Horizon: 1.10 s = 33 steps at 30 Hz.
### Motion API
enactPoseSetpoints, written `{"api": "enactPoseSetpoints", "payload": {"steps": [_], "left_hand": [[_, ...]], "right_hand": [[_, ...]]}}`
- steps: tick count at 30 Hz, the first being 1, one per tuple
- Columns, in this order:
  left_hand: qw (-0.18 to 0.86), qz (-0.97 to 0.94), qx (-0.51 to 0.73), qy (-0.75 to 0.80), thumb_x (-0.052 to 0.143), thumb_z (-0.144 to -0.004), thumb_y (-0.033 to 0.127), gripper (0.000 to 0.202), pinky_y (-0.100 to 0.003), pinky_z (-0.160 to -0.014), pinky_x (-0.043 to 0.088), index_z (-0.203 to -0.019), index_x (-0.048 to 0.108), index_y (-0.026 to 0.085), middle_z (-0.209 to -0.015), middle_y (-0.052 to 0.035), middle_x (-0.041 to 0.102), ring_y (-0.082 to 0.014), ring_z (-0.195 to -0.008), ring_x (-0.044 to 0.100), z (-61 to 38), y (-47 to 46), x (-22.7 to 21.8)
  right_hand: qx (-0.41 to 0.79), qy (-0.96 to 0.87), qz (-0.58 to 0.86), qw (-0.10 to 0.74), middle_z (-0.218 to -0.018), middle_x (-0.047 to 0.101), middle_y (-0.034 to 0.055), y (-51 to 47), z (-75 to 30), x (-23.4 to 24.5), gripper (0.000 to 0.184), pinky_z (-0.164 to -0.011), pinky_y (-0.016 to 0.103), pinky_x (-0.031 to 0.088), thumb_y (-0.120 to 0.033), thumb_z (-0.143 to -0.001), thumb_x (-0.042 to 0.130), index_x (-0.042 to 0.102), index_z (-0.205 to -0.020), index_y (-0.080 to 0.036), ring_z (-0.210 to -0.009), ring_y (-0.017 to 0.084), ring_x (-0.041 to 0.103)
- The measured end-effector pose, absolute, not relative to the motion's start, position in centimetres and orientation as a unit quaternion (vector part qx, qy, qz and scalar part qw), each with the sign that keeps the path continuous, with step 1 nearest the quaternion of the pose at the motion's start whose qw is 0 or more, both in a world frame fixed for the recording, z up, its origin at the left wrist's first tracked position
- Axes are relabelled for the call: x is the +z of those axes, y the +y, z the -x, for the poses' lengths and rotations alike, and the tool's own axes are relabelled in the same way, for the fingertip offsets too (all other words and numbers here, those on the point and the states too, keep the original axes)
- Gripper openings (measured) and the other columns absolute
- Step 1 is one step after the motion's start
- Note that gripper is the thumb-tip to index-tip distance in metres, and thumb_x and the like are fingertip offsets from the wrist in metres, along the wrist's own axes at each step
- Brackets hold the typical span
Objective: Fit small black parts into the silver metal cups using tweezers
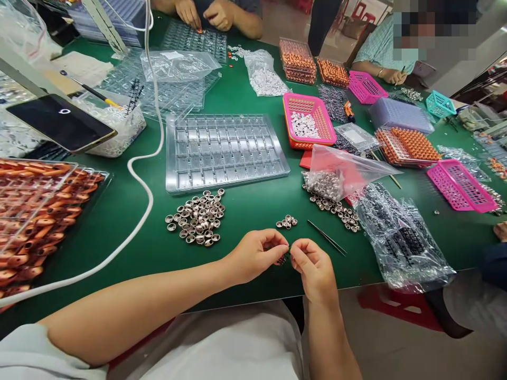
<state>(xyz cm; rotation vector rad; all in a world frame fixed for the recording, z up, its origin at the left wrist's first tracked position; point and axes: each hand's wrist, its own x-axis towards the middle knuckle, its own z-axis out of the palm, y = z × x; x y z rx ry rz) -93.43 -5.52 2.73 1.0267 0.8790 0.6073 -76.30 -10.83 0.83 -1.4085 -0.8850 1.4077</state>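
Fingertips of left hand (257,253) and right hand (312,266) pinch one small dark part (283,259) together, few finished rings (287,221) beside, big ring pile (198,216) waiting, clear tray (225,150) unfilled.

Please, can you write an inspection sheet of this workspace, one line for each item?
Surface: green table, crowded with parts.
Job's things: small dark part pinched between both hands; pile of metal rings and small ring cluster just beyond them; tweezers lying to the right.
Clutter: clear compartment tray, pink baskets, bags of parts, trays of orange parts, phone.
Hands: left hand and right hand meet fingertip to fingertip at the table edge.
Cables: white cable crosses the table.
Surroundings: other people's hands work at the far side.
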Motion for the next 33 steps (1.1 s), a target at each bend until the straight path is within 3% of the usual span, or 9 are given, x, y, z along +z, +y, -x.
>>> {"api": "enactPoseSetpoints", "payload": {"steps": [7,11,18,24,28,33], "left_hand": [[0.800,-0.402,0.259,0.363,0.076,-0.074,0.040,0.032,-0.027,-0.064,0.057,-0.083,0.065,0.011,-0.073,-0.0016,0.065,-0.0132,-0.067,0.062,93.6,-5.1,2.7],[0.802,-0.394,0.258,0.369,0.077,-0.074,0.039,0.031,-0.026,-0.062,0.058,-0.082,0.064,0.012,-0.070,-0.0006,0.064,-0.0134,-0.067,0.063,93.7,-4.8,2.8],[0.709,-0.463,0.264,0.461,0.067,-0.083,0.031,0.017,-0.025,-0.062,0.059,-0.082,0.064,0.014,-0.071,0.0009,0.064,-0.0127,-0.065,0.065,93.9,-4.4,2.6],[0.693,-0.475,0.254,0.479,0.067,-0.082,0.027,0.012,-0.026,-0.064,0.061,-0.083,0.066,0.015,-0.069,0.0009,0.065,-0.0133,-0.062,0.066,93.9,-4.0,1.7],[0.693,-0.472,0.255,0.481,0.068,-0.081,0.028,0.013,-0.027,-0.063,0.061,-0.082,0.066,0.015,-0.068,0.0011,0.065,-0.0142,-0.062,0.067,93.9,-3.9,1.6],[0.680,-0.487,0.272,0.476,0.068,-0.081,0.031,0.015,-0.026,-0.063,0.059,-0.082,0.065,0.016,-0.068,0.0009,0.066,-0.0152,-0.062,0.068,93.8,-4.3,2.0]], "right_hand": [[0.615,-0.348,0.529,0.470,-0.066,0.051,-0.0019,-10.4,76.7,1.5,0.034,-0.051,0.023,0.032,-0.050,-0.082,0.075,0.062,-0.081,-0.018,-0.056,0.009,0.040],[0.584,-0.393,0.537,0.464,-0.067,0.050,-0.0020,-10.7,76.6,1.7,0.033,-0.052,0.024,0.035,-0.051,-0.087,0.069,0.062,-0.084,-0.018,-0.058,0.010,0.043],[0.201,-0.676,0.617,0.349,-0.081,0.061,0.0016,-11.4,75.9,1.2,0.012,-0.064,0.026,0.043,-0.023,-0.098,0.054,0.062,-0.089,-0.021,-0.069,0.012,0.054],[0.051,-0.763,0.586,0.266,-0.080,0.063,0.0034,-11.5,76.1,-0.1,0.012,-0.067,0.028,0.044,-0.013,-0.097,0.053,0.063,-0.092,-0.020,-0.075,0.016,0.059],[0.063,-0.757,0.590,0.272,-0.084,0.065,0.0040,-11.6,76.3,0.3,0.014,-0.068,0.028,0.046,-0.014,-0.096,0.054,0.066,-0.101,-0.020,-0.078,0.016,0.061],[0.202,-0.651,0.633,0.367,-0.086,0.065,0.0020,-11.5,77.0,1.6,0.010,-0.065,0.025,0.048,-0.025,-0.097,0.057,0.066,-0.098,-0.021,-0.071,0.013,0.059]]}}
